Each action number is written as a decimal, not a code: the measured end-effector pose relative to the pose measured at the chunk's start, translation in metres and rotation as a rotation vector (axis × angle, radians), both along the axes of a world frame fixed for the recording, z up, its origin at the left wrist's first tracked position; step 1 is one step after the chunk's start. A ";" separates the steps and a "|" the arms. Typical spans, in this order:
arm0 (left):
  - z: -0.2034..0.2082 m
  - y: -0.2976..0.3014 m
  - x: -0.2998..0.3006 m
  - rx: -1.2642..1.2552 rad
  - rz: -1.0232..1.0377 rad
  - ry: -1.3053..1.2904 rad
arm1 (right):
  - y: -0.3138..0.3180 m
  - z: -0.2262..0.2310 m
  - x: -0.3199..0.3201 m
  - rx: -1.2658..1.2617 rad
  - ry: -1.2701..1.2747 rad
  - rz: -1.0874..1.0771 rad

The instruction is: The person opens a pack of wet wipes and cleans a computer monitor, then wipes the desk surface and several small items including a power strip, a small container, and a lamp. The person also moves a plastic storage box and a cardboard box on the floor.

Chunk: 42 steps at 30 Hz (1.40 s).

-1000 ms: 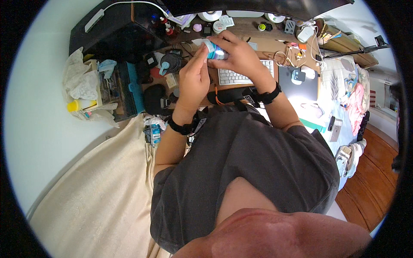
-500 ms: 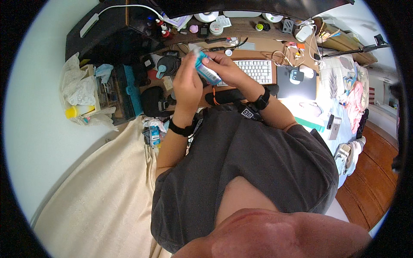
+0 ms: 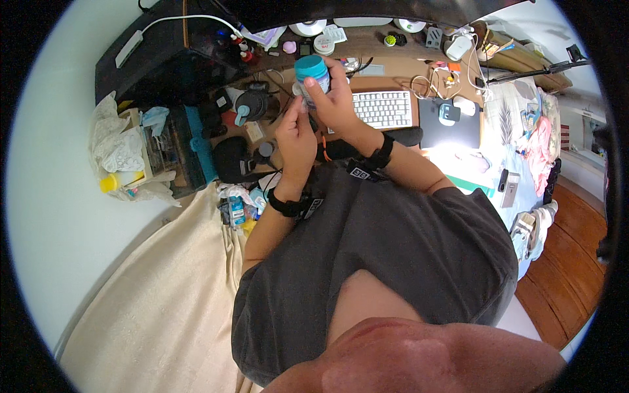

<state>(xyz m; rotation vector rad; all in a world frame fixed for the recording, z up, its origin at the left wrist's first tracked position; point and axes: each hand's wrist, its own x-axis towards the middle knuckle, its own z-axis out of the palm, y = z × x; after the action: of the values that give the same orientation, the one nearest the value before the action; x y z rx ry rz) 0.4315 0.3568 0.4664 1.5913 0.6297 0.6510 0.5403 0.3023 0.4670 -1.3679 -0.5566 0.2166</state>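
Head view: teal-lidded jar [image 3: 312, 73] (capped)

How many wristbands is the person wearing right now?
2: a black band on the left wrist, and a black band on the right wrist. Both hands are raised around the teal-capped bottle.

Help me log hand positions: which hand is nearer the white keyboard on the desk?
Right. The right hand, gripping a teal-capped bottle, sits just beside the white keyboard, at its left end. The left hand is further left, touching the bottle's lower side.
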 end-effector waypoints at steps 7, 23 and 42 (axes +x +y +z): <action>0.011 0.020 -0.005 -0.293 -0.116 -0.057 | 0.000 -0.013 0.017 -0.211 -0.292 -0.100; 0.096 0.194 0.010 0.410 0.080 0.033 | 0.072 0.053 0.010 -0.211 -0.584 0.189; 0.138 0.399 0.026 1.350 0.458 0.238 | 0.050 0.026 -0.010 -0.345 -0.416 0.071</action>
<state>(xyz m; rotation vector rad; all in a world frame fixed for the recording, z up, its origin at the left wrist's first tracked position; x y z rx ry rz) 0.4580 0.7558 0.6048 2.8279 0.7868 1.4105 0.5306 0.3522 0.4926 -1.7450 -0.9477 0.0851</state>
